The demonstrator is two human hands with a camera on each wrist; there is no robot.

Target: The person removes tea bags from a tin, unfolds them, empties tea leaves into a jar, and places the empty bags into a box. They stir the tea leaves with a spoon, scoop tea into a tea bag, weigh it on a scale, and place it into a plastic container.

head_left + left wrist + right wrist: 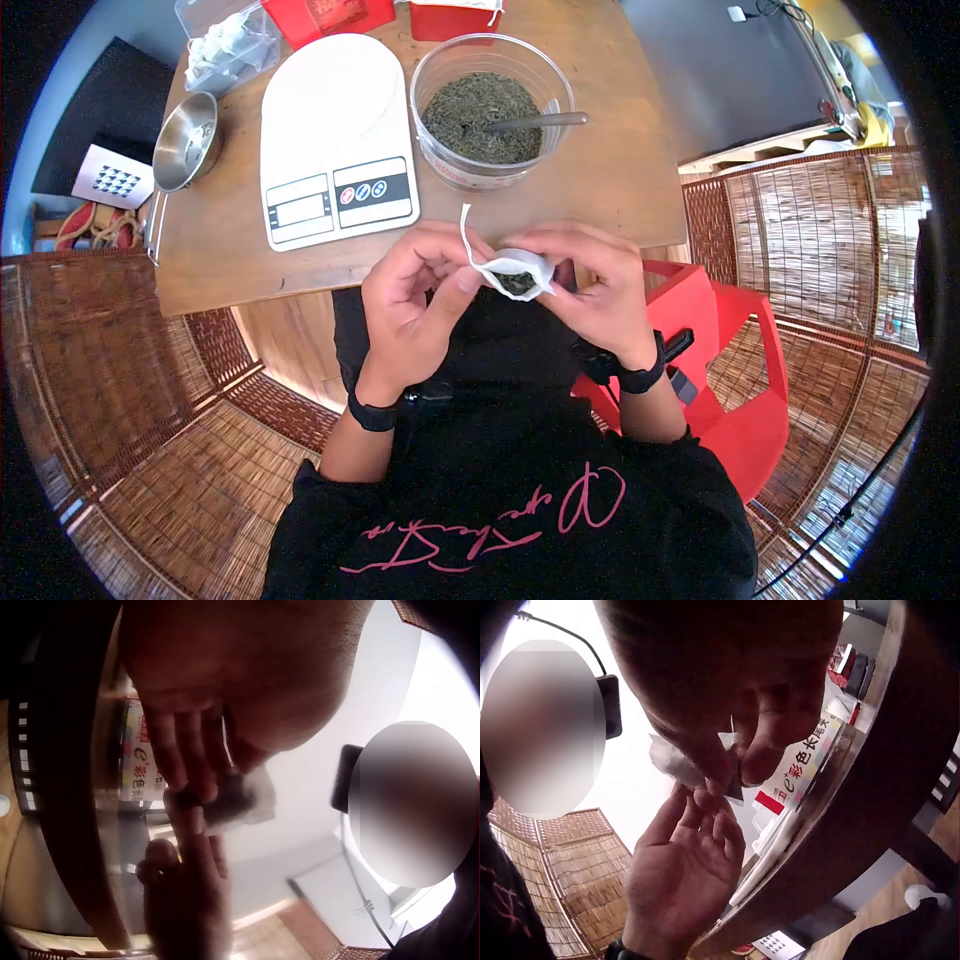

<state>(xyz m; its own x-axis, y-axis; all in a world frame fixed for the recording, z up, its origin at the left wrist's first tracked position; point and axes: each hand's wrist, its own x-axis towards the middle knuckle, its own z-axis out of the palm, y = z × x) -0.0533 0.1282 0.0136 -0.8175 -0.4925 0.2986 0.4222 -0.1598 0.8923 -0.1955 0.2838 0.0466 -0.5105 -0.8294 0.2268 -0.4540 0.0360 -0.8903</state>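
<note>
Both hands hold a small white drawstring tea bag (513, 266) close in front of the torso. Its mouth stands open upward, and dark dried leaves show inside. The left hand (412, 305) pinches the bag's left edge between thumb and fingers, where a white string rises from the rim. On the opposite edge, the right hand (605, 290) grips the bag with its thumb at the front. In the right wrist view the pale bag (676, 761) appears between the fingertips of both hands. Past the hands sits a clear tub (455, 172) of dried leaves, a spoon (545, 121) resting in it.
A white kitchen scale (335, 130) stands left of the tub on the wooden table (620, 190). Farther left are a metal pan (187, 145) and a clear box (262, 62) of white bags. Red boxes (330, 18) line the back. A red chair (745, 400) stands at right.
</note>
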